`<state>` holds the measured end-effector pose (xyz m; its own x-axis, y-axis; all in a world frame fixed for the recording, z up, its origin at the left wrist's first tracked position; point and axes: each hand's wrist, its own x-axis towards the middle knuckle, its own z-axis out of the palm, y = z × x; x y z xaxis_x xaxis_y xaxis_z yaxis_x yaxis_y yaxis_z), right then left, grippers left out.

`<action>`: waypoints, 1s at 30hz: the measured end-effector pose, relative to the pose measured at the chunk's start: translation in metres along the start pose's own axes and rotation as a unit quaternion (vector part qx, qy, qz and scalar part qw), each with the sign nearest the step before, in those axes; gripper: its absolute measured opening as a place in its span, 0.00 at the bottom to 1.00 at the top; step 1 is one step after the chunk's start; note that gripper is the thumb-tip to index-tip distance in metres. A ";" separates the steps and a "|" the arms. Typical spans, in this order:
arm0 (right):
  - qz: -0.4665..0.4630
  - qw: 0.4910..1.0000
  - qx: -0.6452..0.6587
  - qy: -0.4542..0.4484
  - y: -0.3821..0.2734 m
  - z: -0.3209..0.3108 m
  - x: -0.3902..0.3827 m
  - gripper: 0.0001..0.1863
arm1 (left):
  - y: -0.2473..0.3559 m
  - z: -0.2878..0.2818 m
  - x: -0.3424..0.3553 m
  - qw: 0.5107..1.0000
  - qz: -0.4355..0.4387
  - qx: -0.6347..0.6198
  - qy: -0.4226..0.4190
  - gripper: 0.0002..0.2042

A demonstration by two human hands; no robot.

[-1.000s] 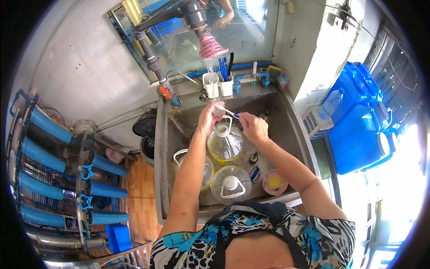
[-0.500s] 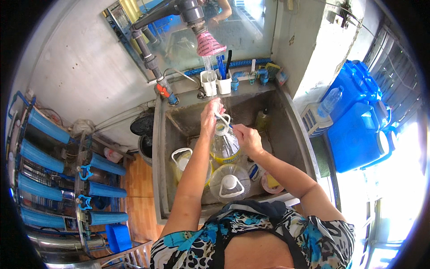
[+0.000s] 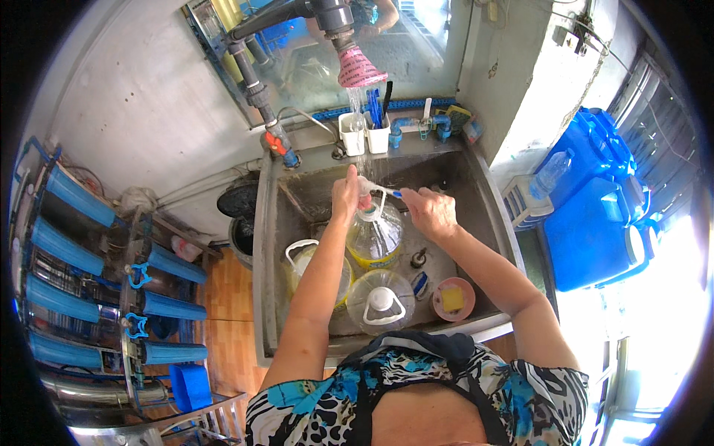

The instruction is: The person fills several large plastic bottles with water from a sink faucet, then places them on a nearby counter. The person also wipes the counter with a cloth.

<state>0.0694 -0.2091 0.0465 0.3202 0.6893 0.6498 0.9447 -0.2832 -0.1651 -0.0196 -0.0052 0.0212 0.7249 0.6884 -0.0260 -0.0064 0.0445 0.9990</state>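
Water runs from a pink-wrapped tap head (image 3: 361,68) over my left hand (image 3: 346,195), which is closed round a small pale piece (image 3: 364,183), possibly a cap. My right hand (image 3: 432,213) grips a thin white-and-blue brush (image 3: 388,192), its head at the piece. Beneath them in the steel sink (image 3: 497,245) stands a clear jug (image 3: 374,241) with a white handle. A second jug (image 3: 297,271) is partly behind my left arm, and a third, capped jug (image 3: 381,316) is nearest me. A pink bowl (image 3: 467,301) holds a yellow sponge (image 3: 451,299).
White holders (image 3: 378,140) with brushes stand on the sink's back ledge, beside blue pipework (image 3: 416,125). Blue containers (image 3: 584,238) and a plastic bottle (image 3: 550,175) are at right. Blue filter housings (image 3: 74,253) fill the left. A black bin (image 3: 242,208) sits left of the sink.
My right hand has moved slightly right since half a second ago, bringing the brush handle with it. My left hand has shifted slightly, still round the small piece.
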 end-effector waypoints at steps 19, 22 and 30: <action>0.121 0.983 0.075 -0.116 -0.010 -0.006 -0.019 0.05 | -0.013 0.011 -0.007 0.991 0.122 0.033 0.038 0.31; 0.107 0.993 0.023 -0.044 -0.005 -0.006 -0.009 0.05 | -0.021 0.015 -0.005 0.998 0.054 -0.042 0.014 0.29; 0.068 0.994 0.052 -0.070 -0.020 0.003 -0.013 0.07 | -0.031 0.022 0.015 0.878 -0.196 -0.436 -0.029 0.23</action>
<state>0.0471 -0.2105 0.0395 0.4443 0.7383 0.5074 0.8923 -0.3141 -0.3243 0.0063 -0.0124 -0.0094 0.8228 0.4595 -0.3345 -0.2552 0.8246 0.5049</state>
